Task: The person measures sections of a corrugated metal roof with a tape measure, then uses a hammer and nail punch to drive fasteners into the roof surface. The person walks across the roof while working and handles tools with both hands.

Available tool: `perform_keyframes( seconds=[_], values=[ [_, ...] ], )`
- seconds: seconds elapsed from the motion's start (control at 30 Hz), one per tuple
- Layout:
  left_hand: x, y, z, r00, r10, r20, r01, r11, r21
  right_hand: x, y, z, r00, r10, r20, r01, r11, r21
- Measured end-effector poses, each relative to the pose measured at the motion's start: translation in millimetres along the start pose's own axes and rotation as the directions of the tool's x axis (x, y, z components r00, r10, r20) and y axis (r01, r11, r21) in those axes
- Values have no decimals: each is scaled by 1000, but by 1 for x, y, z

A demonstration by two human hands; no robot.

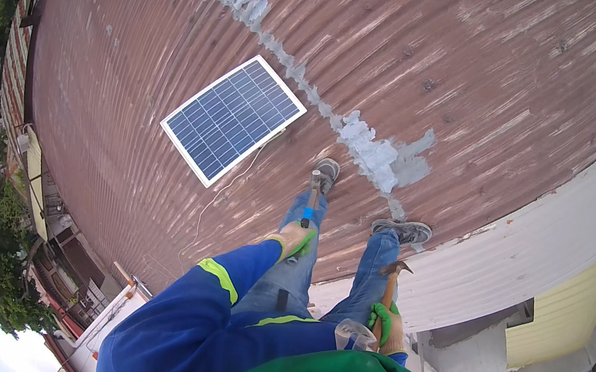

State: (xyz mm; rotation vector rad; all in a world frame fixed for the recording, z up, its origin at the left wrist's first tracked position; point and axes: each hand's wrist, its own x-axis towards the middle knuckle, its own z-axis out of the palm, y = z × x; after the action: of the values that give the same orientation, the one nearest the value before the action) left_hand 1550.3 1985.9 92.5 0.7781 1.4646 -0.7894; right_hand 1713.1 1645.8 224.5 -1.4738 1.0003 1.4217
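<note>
My left hand [294, 239], in a green-and-tan glove, is closed around a hand tool [313, 195] with a black and blue grip and a greyish far end; its exact kind is unclear. It is held in front of my left leg. My right hand [389, 328], gloved alike, grips a claw hammer [390, 282] by its wooden handle, head up, beside my right thigh. Left of my feet, a solar panel [234, 120] with a white frame lies on the brown corrugated roof [143, 23]. A thin pale cable [228, 186] trails from the panel.
A line of grey sealant [368, 149] crosses the roof past my shoes. At the right, the roof edge meets a lower pale roof [519, 241]. Trees [0, 269] and buildings stand beyond the left edge. A clear plastic piece [355, 335] shows near my right hand.
</note>
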Motion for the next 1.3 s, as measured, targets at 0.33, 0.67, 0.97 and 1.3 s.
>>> perform_keyframes(
  seconds=[0.33, 0.67, 0.97, 1.3],
  values=[
    [10, -18, -22, 995, 77, 66, -72, 994, -77, -32, -25, 57, 992, 112, -65, -129, 898, -421],
    [12, 20, -13, 981, 183, 59, -192, 917, 349, -18, -12, 70, 994, 100, -52, -110, 961, -252],
    [93, 164, 138, 905, 313, 289, -426, 646, 634, 42, 17, 27, 989, 62, -135, -51, 995, 82],
    [225, 252, 384, 652, 650, 391, -649, 212, 730, 110, -6, -31, 955, -4, -295, 136, 893, 429]
  ],
)
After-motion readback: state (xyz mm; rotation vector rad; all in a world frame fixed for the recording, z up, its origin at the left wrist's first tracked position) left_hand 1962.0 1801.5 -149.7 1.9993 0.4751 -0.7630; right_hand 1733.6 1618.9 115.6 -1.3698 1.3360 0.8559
